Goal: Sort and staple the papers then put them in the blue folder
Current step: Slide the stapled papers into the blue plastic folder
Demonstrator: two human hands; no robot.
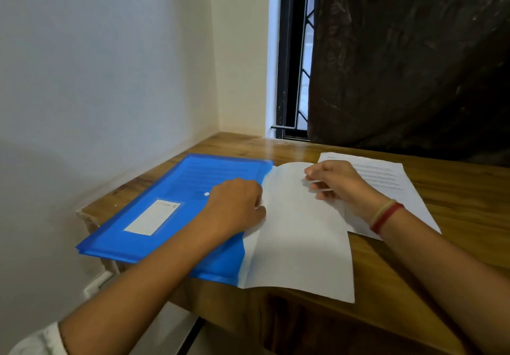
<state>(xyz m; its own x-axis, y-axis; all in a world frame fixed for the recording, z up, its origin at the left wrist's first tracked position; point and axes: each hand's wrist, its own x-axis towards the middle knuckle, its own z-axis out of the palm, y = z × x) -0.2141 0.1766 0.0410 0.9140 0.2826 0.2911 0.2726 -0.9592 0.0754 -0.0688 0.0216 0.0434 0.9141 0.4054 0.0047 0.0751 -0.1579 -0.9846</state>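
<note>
A blue translucent folder (154, 216) lies flat on the left part of the wooden desk (455, 189), with printed sheets showing through it. A white set of papers (300, 233) sticks out of the folder's right opening and overhangs the desk's front edge. My left hand (234, 205) rests on the folder at that opening, its fingers curled at the paper's left edge. My right hand (339, 183) pinches the far part of the same papers. A second printed sheet (386, 178) lies on the desk under my right wrist. No stapler is in view.
A white wall runs along the desk's left side. Behind the desk stand a barred window (295, 64) and a dark curtain (414, 59). The desk's front edge runs close below the papers.
</note>
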